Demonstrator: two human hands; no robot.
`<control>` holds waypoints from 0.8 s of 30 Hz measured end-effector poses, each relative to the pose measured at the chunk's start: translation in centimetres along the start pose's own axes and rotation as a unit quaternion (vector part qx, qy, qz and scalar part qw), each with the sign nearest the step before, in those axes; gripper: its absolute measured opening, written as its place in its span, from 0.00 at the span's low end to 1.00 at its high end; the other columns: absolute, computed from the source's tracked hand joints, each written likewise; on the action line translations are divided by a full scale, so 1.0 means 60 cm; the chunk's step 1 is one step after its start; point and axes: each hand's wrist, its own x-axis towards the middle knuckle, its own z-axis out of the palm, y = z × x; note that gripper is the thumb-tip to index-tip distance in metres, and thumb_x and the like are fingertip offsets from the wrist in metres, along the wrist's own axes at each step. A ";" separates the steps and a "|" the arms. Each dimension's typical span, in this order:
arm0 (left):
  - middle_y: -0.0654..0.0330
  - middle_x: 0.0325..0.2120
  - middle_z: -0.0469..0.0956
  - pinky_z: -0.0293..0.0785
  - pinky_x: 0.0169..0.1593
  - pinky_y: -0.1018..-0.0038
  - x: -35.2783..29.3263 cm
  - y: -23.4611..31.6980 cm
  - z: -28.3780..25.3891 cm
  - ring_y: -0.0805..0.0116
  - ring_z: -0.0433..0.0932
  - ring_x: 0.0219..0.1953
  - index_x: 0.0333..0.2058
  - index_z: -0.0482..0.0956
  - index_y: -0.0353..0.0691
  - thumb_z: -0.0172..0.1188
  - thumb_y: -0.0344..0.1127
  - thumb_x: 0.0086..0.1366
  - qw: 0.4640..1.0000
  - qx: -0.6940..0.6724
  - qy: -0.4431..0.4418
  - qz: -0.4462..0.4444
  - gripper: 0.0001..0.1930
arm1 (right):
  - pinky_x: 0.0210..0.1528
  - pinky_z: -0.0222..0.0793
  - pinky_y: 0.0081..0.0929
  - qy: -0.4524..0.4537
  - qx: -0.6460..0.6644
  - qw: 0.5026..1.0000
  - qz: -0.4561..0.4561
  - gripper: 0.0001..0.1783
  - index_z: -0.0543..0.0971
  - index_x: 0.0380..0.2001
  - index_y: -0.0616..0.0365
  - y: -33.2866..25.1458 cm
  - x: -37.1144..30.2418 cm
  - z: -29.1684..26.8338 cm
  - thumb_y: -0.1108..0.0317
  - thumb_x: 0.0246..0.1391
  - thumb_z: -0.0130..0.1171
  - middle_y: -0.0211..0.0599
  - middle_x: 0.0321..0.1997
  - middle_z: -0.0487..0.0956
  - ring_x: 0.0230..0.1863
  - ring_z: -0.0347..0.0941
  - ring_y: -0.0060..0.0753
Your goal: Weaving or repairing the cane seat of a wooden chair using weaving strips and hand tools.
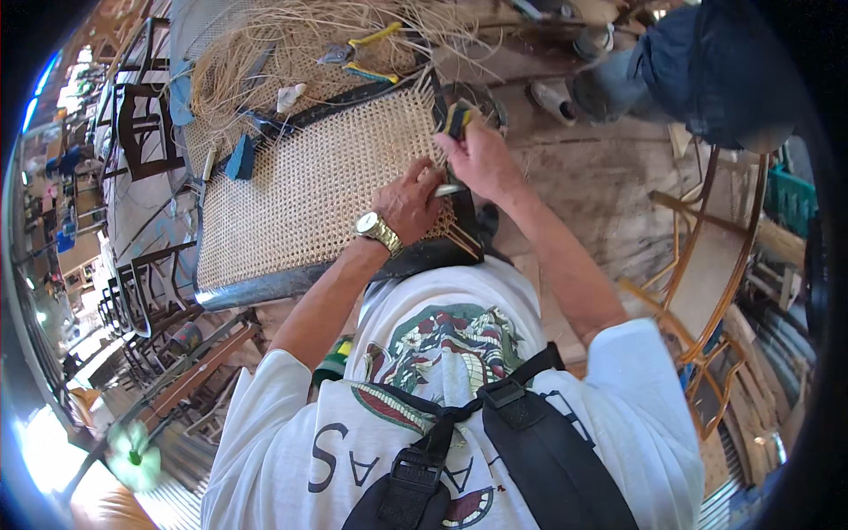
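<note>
A woven cane panel [291,185] in a dark frame [256,287] lies before me. Across its right part rests my left hand [411,203], with a gold-coloured watch at the wrist. Its fingers are closed around a short pale rod-like piece [449,189] that sticks out to the right, by the frame's right side. Just beyond, my right hand [484,161] grips a black and yellow hand tool [458,119] over the right edge. The tool's working end is hidden or too blurred to make out. Loose cane ends show at the near right corner.
At the far side lie a tangle of cane strands [256,53], yellow-handled pliers [371,75] and a blue wedge-shaped piece [239,159]. Another person's leg [609,84] and shoe stand at far right. Dark chair frames [146,132] are left; a wooden frame [751,212] leans right.
</note>
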 end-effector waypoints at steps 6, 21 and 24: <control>0.52 0.46 0.78 0.79 0.42 0.59 -0.018 0.018 -0.020 0.49 0.82 0.40 0.51 0.77 0.43 0.56 0.35 0.66 0.979 -0.159 0.106 -0.073 0.16 | 0.31 0.76 0.33 0.048 0.153 0.979 0.125 0.17 0.73 0.40 0.66 0.001 0.015 -0.045 0.60 0.62 0.61 0.48 0.30 0.82 0.29 0.81 0.41; 0.57 0.42 0.77 0.66 0.27 0.81 -0.109 0.261 -0.442 0.81 0.69 0.21 0.61 0.65 0.32 0.57 0.30 0.67 0.688 -0.663 -0.289 0.055 0.25 | 0.39 0.81 0.27 0.149 0.503 0.835 0.168 0.06 0.75 0.34 0.64 0.010 0.131 0.089 0.74 0.59 0.62 0.35 0.32 0.77 0.31 0.78 0.30; 0.57 0.28 0.73 0.72 0.36 0.70 -0.121 0.252 -0.421 0.70 0.74 0.26 0.45 0.71 0.33 0.56 0.31 0.65 0.676 -0.683 -0.265 0.082 0.12 | 0.36 0.78 0.24 0.120 0.510 0.838 0.152 0.08 0.73 0.30 0.63 -0.012 0.184 0.150 0.73 0.59 0.63 0.33 0.31 0.76 0.30 0.76 0.27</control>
